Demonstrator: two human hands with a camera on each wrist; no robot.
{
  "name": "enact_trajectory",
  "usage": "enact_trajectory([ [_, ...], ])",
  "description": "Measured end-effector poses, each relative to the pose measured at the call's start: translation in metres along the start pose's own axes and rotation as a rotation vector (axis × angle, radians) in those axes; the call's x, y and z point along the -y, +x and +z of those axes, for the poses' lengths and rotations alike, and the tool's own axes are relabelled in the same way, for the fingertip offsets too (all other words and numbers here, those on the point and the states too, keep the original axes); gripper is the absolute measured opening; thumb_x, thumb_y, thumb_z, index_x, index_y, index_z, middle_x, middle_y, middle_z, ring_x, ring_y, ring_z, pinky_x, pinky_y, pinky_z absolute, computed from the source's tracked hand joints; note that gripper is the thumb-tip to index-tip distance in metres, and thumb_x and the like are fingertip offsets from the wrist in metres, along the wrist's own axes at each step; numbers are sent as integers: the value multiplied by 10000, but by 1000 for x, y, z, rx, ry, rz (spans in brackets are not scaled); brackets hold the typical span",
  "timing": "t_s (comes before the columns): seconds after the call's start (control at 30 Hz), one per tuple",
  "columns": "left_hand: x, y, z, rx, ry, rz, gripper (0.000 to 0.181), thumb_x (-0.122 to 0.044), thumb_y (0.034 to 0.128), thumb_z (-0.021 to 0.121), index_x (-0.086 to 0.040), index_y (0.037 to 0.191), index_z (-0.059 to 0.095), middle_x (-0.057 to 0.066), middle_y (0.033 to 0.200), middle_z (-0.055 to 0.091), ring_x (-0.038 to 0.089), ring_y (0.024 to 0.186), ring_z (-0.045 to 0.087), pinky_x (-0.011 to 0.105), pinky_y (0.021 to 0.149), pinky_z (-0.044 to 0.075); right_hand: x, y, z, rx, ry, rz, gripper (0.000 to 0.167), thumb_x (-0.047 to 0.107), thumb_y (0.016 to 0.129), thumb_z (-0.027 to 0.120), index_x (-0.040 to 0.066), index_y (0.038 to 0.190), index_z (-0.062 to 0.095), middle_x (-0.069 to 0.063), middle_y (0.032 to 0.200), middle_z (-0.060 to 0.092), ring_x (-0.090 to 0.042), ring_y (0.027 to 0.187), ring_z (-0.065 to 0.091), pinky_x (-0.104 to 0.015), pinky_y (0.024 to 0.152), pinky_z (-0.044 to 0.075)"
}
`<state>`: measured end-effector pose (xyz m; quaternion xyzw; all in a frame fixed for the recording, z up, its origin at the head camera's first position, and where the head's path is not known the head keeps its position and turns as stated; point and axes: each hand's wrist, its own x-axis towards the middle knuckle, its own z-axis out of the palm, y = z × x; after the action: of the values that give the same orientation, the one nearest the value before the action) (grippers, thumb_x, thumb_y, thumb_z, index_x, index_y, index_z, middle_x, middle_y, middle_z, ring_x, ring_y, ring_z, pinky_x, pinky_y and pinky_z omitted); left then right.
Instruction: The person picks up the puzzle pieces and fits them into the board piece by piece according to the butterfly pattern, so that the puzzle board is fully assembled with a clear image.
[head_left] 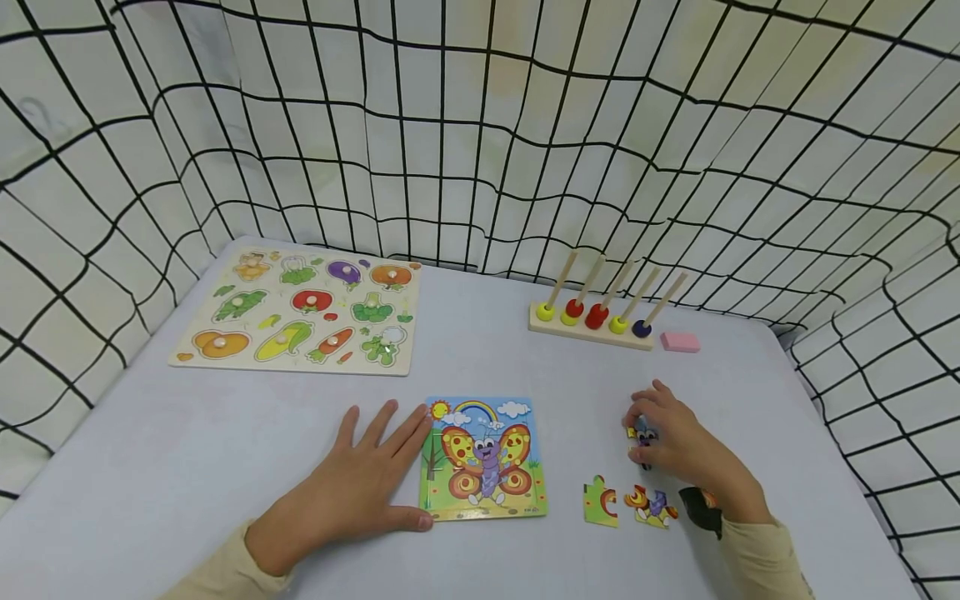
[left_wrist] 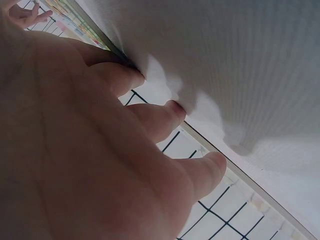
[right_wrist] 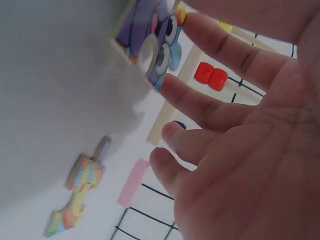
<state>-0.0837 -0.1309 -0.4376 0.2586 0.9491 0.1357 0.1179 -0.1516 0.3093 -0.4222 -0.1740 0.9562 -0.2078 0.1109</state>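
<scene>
1. Gripping one purple puzzle piece [right_wrist: 135, 30] with a cartoon face, the right hand [head_left: 675, 437] pinches it in bent fingers above the right side of the white tabletop [head_left: 480, 558].
2. One left hand [head_left: 360, 479] lies flat, fingers spread and released, touching the left edge of one butterfly board [head_left: 487, 471].
3. Two loose pieces lie side by side, just nearer the person than the right hand: a green piece [head_left: 598, 504] and a butterfly-body piece [head_left: 652, 507].
4. One vegetable board [head_left: 322, 330], far left, bears eleven large pictures.
5. One peg stand [head_left: 588, 332], far right, has five pegs carrying yellow, red and dark blue beads; one pink block [head_left: 680, 342] sits just beside it.
6. Black netting [head_left: 442, 125] rises beyond the far edge and along both sides; a gap of tabletop separates butterfly board from loose pieces.
</scene>
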Motion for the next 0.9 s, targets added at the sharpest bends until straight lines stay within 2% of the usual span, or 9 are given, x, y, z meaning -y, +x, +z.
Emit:
enact_trajectory([
  [0.13,0,-1,0,-3,-4,-1,1202,-766,828,755,-43,1682,316,128,1759,252,509,1584,170,834,1152,64,8,-1,0,-10,-71,9,353,98,829,934,145,1057,669,-239,1402,591,-601,1484,302,-796,1124,276],
  [0.2,0,-1,0,-5,-2,1,1198,-764,833,754,-42,1682,315,128,1759,254,508,1584,173,834,1152,68,12,-2,0,-12,-110,22,359,101,833,931,137,1085,677,-216,1325,615,-580,1401,419,-769,1091,359],
  [0.33,1,-1,0,-8,0,5,1193,-755,838,758,-39,1682,313,128,1757,257,506,1584,177,834,1151,76,19,-4,2,-19,-194,32,365,97,845,918,119,1134,696,-159,1174,648,-500,1230,532,-689,1012,470],
  [0.63,-2,-1,-1,-8,-3,4,1195,-772,834,749,-45,1681,321,126,1756,260,503,1583,179,834,1152,77,25,-4,4,-30,-246,41,392,101,839,923,121,1176,725,-96,1067,653,-395,1109,553,-594,939,527],
  [0.9,-1,-1,-1,-13,19,4,1192,-772,837,745,-42,1680,322,123,1757,261,501,1583,187,830,1154,90,21,-4,3,-26,-227,13,344,93,849,906,127,1159,760,-82,1042,648,-371,1062,559,-560,894,523],
])
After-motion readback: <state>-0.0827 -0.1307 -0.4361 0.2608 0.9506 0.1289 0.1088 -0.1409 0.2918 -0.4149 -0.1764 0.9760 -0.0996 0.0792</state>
